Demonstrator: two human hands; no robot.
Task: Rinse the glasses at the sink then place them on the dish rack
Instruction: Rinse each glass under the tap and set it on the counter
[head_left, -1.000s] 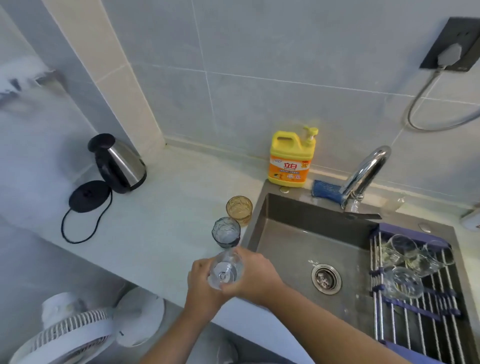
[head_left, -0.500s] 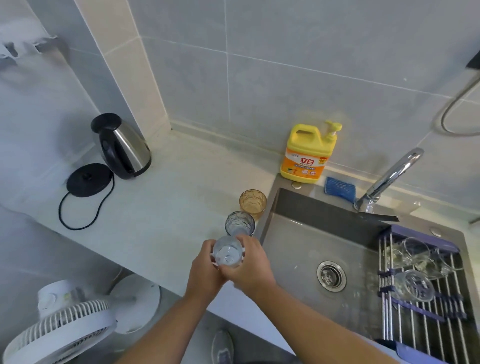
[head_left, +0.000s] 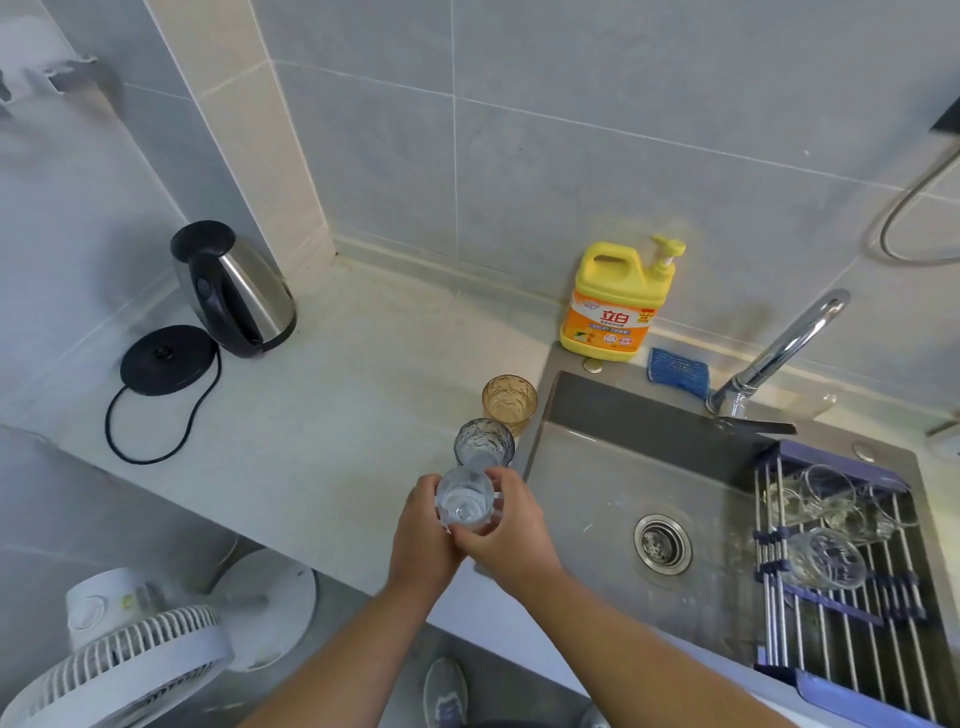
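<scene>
At the front edge of the surface (head_left: 337, 415), head view: a clear ribbed glass (head_left: 464, 501) is held upright, mouth towards the camera, just left of the sink (head_left: 587, 483). The left hand (head_left: 421, 540) wraps its wall from the left with curled fingers. The right hand (head_left: 514, 530) wraps it from the right. The double grip probably steadies a smooth, slippery vessel for the carry to the tap (head_left: 779, 353). No running water can be made out there.

Two further tumblers stand in a row beside the sink's left rim: a grey glass (head_left: 484, 441) just behind the held one, contact not determinable, and an amber glass (head_left: 509, 400) beyond it. Both have rippled, hammered walls. Their position suggests a queue awaiting rinsing.

The dish rack (head_left: 852, 618), made of metal rods with purple end bars, spans the sink's right part, presumably so drips fall into the basin. Several clear rinsed glasses (head_left: 826, 558) lie on it. The sink is matt steel, rectangular, with a round drain (head_left: 662, 543).
</scene>
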